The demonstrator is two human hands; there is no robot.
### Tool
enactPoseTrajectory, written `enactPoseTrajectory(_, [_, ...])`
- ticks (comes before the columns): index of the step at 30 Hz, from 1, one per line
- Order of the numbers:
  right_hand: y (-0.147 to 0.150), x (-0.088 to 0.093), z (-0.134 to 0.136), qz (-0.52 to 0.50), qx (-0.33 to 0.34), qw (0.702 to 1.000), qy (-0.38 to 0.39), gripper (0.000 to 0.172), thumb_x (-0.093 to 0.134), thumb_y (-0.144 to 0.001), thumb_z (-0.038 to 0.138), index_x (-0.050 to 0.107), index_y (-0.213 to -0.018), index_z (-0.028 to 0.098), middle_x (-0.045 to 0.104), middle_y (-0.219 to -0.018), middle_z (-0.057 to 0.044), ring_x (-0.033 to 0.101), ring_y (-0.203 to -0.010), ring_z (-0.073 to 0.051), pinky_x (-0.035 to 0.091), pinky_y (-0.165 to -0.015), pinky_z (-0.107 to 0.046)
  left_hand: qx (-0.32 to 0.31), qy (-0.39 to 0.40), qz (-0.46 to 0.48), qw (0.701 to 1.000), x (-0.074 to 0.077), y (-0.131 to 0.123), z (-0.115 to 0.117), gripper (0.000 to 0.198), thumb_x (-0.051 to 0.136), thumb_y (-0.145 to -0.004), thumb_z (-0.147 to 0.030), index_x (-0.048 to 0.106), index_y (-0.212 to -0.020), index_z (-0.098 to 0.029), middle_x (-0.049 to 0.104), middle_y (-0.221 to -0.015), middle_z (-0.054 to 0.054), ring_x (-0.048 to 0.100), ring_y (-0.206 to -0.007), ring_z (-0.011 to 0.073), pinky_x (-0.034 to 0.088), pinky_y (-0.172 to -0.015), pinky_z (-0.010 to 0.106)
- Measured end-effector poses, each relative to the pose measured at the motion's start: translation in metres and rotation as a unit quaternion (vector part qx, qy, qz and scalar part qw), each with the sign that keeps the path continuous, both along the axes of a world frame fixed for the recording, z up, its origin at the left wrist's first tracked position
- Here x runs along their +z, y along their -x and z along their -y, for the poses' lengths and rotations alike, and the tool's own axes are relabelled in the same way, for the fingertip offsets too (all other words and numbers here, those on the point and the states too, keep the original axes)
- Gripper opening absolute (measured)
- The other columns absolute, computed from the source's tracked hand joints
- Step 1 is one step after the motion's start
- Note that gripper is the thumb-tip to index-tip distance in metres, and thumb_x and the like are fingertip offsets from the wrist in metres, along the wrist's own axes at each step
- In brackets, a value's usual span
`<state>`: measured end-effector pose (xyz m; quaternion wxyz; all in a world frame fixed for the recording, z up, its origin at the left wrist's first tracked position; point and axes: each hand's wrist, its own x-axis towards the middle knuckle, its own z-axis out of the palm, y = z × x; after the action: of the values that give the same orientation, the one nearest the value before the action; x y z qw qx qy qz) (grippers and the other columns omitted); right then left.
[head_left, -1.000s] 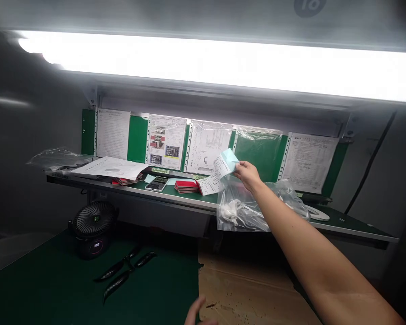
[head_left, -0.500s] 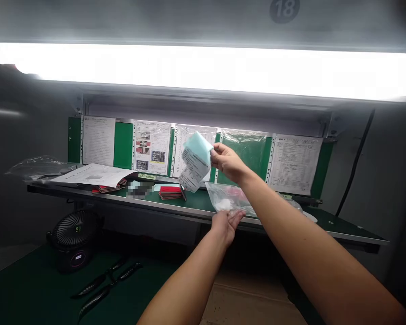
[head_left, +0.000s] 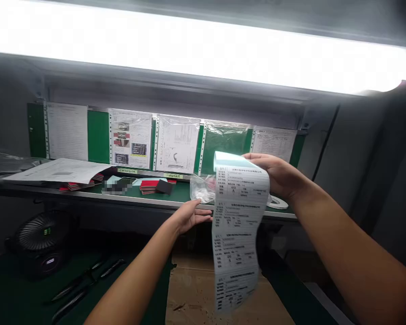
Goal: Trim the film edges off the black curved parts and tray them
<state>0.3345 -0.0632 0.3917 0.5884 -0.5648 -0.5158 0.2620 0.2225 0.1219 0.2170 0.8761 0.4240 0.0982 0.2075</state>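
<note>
A long strip of printed labels (head_left: 238, 225) with a pale blue backing hangs down in front of the shelf. My right hand (head_left: 277, 174) is closed on its folded upper end, and the strip hides part of the fingers. My left hand (head_left: 191, 216) reaches to the shelf's front edge with its fingers stretched out and apart. Its thumb is at the lower edge of a clear plastic bag (head_left: 199, 187) with white and pinkish contents. The labels cover the right part of that bag.
On the shelf lie red-and-black stacked pads (head_left: 149, 186), a black square piece (head_left: 164, 186), loose paper sheets (head_left: 67, 170) and a white roll (head_left: 278, 202). Below are a fan (head_left: 37, 232), black propeller-like blades (head_left: 77, 289) and cardboard (head_left: 192, 293).
My right hand has brought the labels down, nearer and to the right, and the strip now hangs unfolded. The view has shifted; my left hand stays by the plastic bag.
</note>
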Motion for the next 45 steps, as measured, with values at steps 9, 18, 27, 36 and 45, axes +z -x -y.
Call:
enactPoseTrajectory(9, [0.026, -0.089, 0.031, 0.016, -0.072, 0.996, 0.056, 0.030, 0.077, -0.073, 0.039, 0.063, -0.087, 0.018, 0.058, -0.071, 0.000, 0.050, -0.058, -0.011, 0.037, -0.049, -0.022, -0.134, -0.217, 0.103, 0.961, -0.020, 0.095, 0.093, 0.051, 0.058, -0.090, -0.048, 0.052, -0.132, -0.020, 0.060, -0.132, 0.015, 0.055, -0.122, 0.0325, 0.049, -0.098, 0.042])
enactPoseTrajectory(18, [0.063, -0.161, 0.049, 0.044, -0.142, 0.984, 0.096, 0.031, 0.067, -0.083, 0.047, 0.066, -0.097, 0.019, 0.061, -0.074, 0.000, 0.052, -0.064, -0.013, 0.040, -0.055, -0.024, -0.098, -0.183, 0.035, 0.978, -0.061, 0.148, 0.127, 0.052, 0.068, -0.085, -0.031, 0.051, -0.134, -0.023, 0.063, -0.126, 0.014, 0.062, -0.112, 0.0312, 0.055, -0.087, 0.042])
enactPoseTrajectory(27, [0.086, -0.195, 0.059, 0.064, -0.173, 0.978, 0.101, 0.035, 0.060, -0.089, 0.051, 0.063, -0.112, 0.025, 0.067, -0.097, -0.005, 0.064, -0.088, -0.024, 0.053, -0.071, -0.034, -0.057, -0.134, -0.001, 0.989, -0.087, 0.171, 0.135, 0.050, 0.068, -0.086, -0.029, 0.053, -0.133, -0.022, 0.064, -0.124, 0.015, 0.063, -0.109, 0.0302, 0.054, -0.088, 0.043])
enactPoseTrajectory(36, [0.133, -0.232, 0.071, 0.274, -0.267, 0.924, 0.004, 0.028, 0.052, -0.095, 0.043, 0.060, -0.121, 0.037, 0.050, -0.140, 0.000, 0.044, -0.130, -0.029, 0.043, -0.106, -0.049, -0.037, -0.123, -0.013, 0.992, -0.097, 0.185, 0.138, 0.048, 0.065, -0.087, -0.034, 0.054, -0.133, -0.023, 0.065, -0.122, 0.014, 0.065, -0.106, 0.0296, 0.053, -0.086, 0.042])
enactPoseTrajectory(45, [0.147, -0.261, 0.077, 0.123, -0.235, 0.955, 0.135, 0.076, 0.065, -0.077, 0.063, 0.037, -0.145, 0.044, 0.034, -0.155, 0.000, 0.037, -0.136, -0.041, 0.052, -0.095, -0.059, 0.075, -0.083, 0.056, 0.992, -0.114, 0.189, 0.136, 0.047, 0.070, -0.084, -0.033, 0.056, -0.128, -0.019, 0.066, -0.119, 0.016, 0.063, -0.109, 0.0316, 0.050, -0.093, 0.044])
